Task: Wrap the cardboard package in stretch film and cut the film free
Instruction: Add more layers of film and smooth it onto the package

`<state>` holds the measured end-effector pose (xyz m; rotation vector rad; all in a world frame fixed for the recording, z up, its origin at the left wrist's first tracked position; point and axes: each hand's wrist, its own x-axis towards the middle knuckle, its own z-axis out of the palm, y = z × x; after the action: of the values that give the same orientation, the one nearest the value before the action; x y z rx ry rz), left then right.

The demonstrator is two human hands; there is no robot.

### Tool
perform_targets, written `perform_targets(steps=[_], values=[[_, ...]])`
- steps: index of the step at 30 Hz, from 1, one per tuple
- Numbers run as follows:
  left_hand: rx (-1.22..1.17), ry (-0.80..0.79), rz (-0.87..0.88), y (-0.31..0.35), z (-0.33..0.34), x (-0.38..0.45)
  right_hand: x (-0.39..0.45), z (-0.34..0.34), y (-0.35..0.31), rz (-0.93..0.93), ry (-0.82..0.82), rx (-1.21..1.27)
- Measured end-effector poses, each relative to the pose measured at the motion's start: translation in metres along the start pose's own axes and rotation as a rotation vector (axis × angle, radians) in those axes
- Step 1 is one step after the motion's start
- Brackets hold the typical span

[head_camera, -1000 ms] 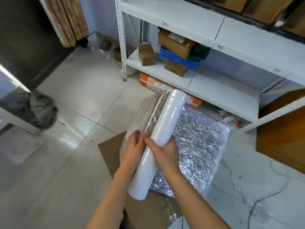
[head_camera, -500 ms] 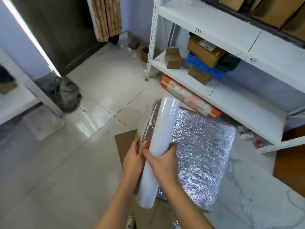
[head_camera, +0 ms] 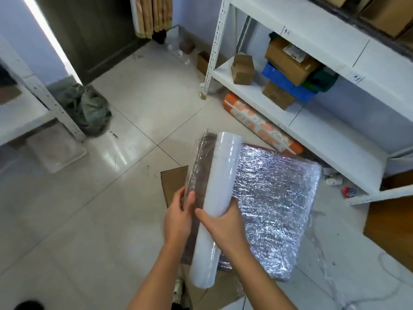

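A flat package (head_camera: 274, 204) wrapped in shiny, crinkled stretch film lies tilted on the tiled floor, partly over a flat cardboard sheet (head_camera: 173, 183). A long white roll of stretch film (head_camera: 215, 198) lies along the package's left side. My right hand (head_camera: 224, 228) grips the roll round its middle, thumb on the near side. My left hand (head_camera: 178, 217) pinches the stretched film at the package's left edge, just beside the roll. Film runs from the roll down over that left edge.
A white metal shelf unit (head_camera: 335, 135) stands close behind and right, holding cardboard boxes (head_camera: 288, 61) and a blue crate (head_camera: 283, 80). An orange patterned roll (head_camera: 257, 121) lies under it. A dark bag (head_camera: 87, 108) sits by another white rack (head_camera: 44, 101) at left. Wooden boards (head_camera: 393, 229) lie at right.
The view has swung left and down. The roll stands a little steeper on the package's left edge, and my left hand has slipped from the roll onto the film at that edge.
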<state>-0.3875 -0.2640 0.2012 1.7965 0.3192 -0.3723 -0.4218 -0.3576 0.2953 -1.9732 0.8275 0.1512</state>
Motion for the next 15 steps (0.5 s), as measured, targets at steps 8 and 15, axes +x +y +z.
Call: perform_targets(steps=[8,15], values=[[-0.001,-0.009,-0.029,-0.003,-0.002,-0.007,-0.008,-0.011,0.009,-0.013,-0.034,0.175],[0.013,0.001,-0.007,-0.003,-0.005,-0.015,-0.008,-0.029,0.028,0.025,0.018,0.154]])
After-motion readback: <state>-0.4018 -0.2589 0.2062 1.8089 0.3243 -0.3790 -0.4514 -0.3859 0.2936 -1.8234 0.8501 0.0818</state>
